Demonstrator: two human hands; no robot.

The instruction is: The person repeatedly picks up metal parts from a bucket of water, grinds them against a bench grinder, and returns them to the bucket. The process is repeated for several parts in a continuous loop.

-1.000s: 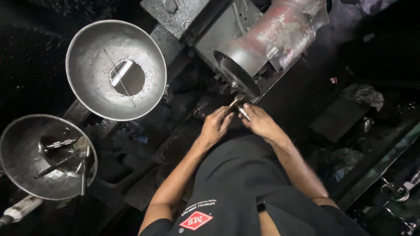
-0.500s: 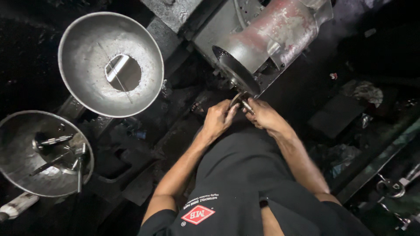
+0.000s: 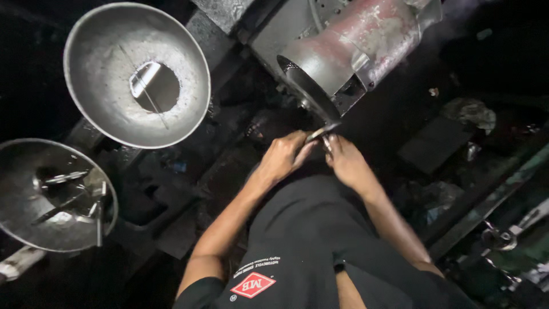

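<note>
The fingers of the left hand (image 3: 284,157) pinch one end of a small metal piece (image 3: 318,133). The fingers of the right hand (image 3: 345,161) curl tight close beside it, and they seem to grip its other end, but that part is too small to tell for sure. The piece is thin and shiny. It sits between both hands, right at the dark edge of a grinding wheel (image 3: 309,94). It looks like it touches the wheel or is just beside it.

I think the step is pressing the piece to the wheel to shape it. A good next move calls for a firm grip and fingers kept back from the wheel.

Behind the wheel is a grey and red machine housing (image 3: 366,43). Off to the left side stands a big metal bowl with a hole (image 3: 103,51). Lower down is a second metal bowl (image 3: 23,171) with loose metal bits (image 3: 63,200) lying in it.
</note>
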